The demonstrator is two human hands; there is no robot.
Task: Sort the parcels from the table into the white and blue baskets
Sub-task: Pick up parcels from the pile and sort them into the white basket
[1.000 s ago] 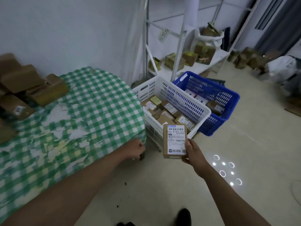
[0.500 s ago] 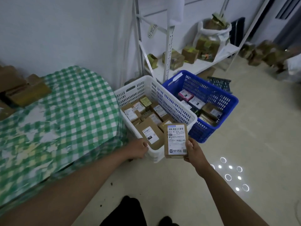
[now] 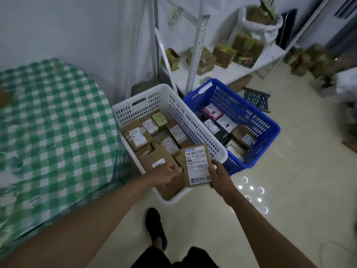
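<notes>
My right hand (image 3: 219, 176) grips a brown parcel (image 3: 197, 165) with a white barcode label by its right edge. It holds the parcel upright over the near right corner of the white basket (image 3: 135, 99). That basket holds several brown labelled parcels. My left hand (image 3: 166, 174) reaches over the basket's near end, with loosely bent fingers resting on a large brown parcel (image 3: 160, 157) just left of the held one. The blue basket (image 3: 262, 122) stands against the white basket's right side and holds several parcels, one of them pink.
The table under a green-checked cloth (image 3: 58, 122) is at the left. A white shelf (image 3: 222, 74) with cardboard boxes and a white sack stands behind the baskets. A small dark crate (image 3: 256, 98) lies on the floor beyond the blue basket. My black shoe (image 3: 154, 225) is below.
I have stepped closer to the baskets. My right hand carried the parcel over the white basket's corner. My left hand left the table edge and moved over the parcels in the white basket.
</notes>
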